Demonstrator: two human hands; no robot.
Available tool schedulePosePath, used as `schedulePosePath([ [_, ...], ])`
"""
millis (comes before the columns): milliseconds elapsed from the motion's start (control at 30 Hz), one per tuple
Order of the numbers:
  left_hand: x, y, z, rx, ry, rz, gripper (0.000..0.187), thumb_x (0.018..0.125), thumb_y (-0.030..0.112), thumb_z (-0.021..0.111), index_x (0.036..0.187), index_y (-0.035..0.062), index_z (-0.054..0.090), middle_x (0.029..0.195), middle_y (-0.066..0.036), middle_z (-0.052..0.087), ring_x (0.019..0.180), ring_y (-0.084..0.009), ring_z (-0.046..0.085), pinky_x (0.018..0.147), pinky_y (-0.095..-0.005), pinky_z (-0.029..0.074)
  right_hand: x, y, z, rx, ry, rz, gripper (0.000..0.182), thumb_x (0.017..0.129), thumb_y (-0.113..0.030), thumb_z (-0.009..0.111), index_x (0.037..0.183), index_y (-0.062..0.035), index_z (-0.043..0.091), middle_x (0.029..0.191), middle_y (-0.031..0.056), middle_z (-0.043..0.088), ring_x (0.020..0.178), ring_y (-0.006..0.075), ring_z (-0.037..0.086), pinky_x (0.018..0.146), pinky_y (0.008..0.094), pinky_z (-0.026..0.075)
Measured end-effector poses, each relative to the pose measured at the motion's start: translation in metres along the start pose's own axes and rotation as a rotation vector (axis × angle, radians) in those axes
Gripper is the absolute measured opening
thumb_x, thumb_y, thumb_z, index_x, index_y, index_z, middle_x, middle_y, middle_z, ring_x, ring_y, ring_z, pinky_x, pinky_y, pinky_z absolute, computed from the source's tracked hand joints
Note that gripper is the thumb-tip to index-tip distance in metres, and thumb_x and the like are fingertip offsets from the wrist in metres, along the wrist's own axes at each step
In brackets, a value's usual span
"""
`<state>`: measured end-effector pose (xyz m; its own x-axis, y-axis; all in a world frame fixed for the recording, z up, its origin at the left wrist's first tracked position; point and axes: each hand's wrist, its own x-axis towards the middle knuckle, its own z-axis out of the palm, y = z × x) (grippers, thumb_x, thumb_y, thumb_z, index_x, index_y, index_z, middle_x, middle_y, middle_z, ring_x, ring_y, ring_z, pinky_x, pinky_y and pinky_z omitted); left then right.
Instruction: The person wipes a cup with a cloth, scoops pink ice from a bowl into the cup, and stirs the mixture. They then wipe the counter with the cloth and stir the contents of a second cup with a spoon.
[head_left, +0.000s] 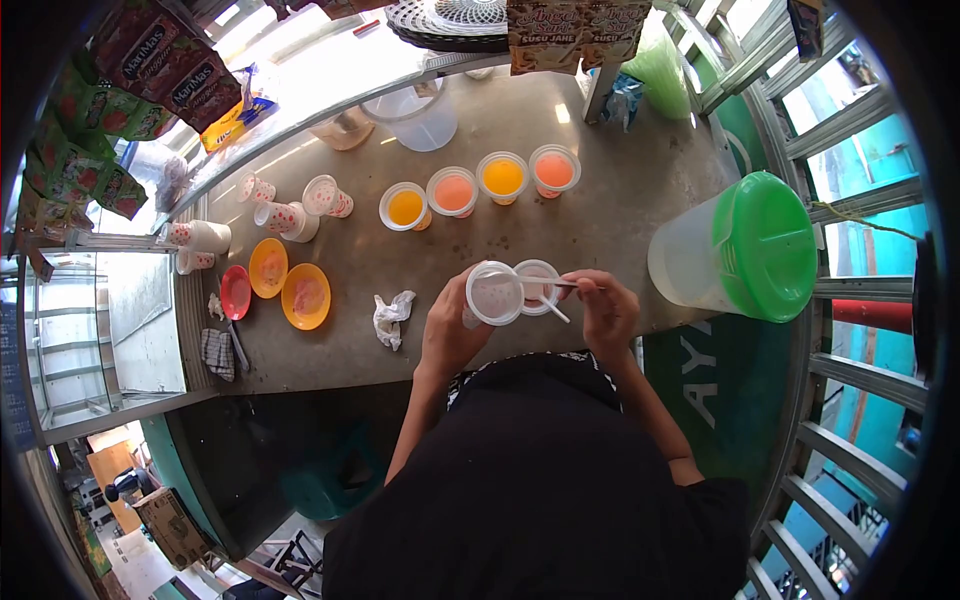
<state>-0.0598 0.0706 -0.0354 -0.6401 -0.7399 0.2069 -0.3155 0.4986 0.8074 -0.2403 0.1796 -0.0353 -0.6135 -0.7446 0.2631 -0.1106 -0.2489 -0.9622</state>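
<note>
The black shirt (pixel 530 480) is nearest, on the near side of the row of filled cups (pixel 502 178). Between them, the left hand (pixel 455 328) grasps a translucent plastic cup (pixel 494 294), while the right hand (pixel 608 312) pinches a slim white utensil (pixel 564 283) over a second cup (pixel 540 271). That utensil could catch the crowded rims and tip the second cup; a slack left grip could drop the other. Left fingers curl around the cup's side; right fingertips point inward.
</note>
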Motion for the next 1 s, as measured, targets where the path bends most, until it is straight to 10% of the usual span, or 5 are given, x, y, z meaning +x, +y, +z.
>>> schedulePosePath([
  [433, 0.009, 0.01, -0.001, 0.115, -0.04, 0.04, 0.059, 0.065, 0.006, 0.078, 0.12, 0.0077, 0.056, 0.11, -0.014, 0.064, 0.101, -0.033, 0.062, 0.085, -0.04, 0.051, 0.002, 0.005, 0.01, 0.125, 0.126, 0.337, 0.023, 0.1, -0.015, 0.054, 0.088, 0.0031, 0.062, 0.073, 0.0105, 0.069, 0.06, 0.011, 0.063, 0.058, 0.0237, 0.049],
  [1000, 0.001, -0.015, -0.007, 0.079, -0.06, -0.026, 0.061, 0.066, 0.005, 0.077, 0.123, 0.0061, 0.054, 0.112, -0.015, 0.062, 0.102, -0.0344, 0.062, 0.085, -0.04, 0.051, -0.002, 0.004, -0.033, 0.127, 0.191, 0.285, 0.029, 0.104, -0.023, 0.045, 0.094, 0.0003, 0.061, 0.081, 0.0108, 0.069, 0.067, 0.011, 0.061, 0.058, 0.0202, 0.041],
])
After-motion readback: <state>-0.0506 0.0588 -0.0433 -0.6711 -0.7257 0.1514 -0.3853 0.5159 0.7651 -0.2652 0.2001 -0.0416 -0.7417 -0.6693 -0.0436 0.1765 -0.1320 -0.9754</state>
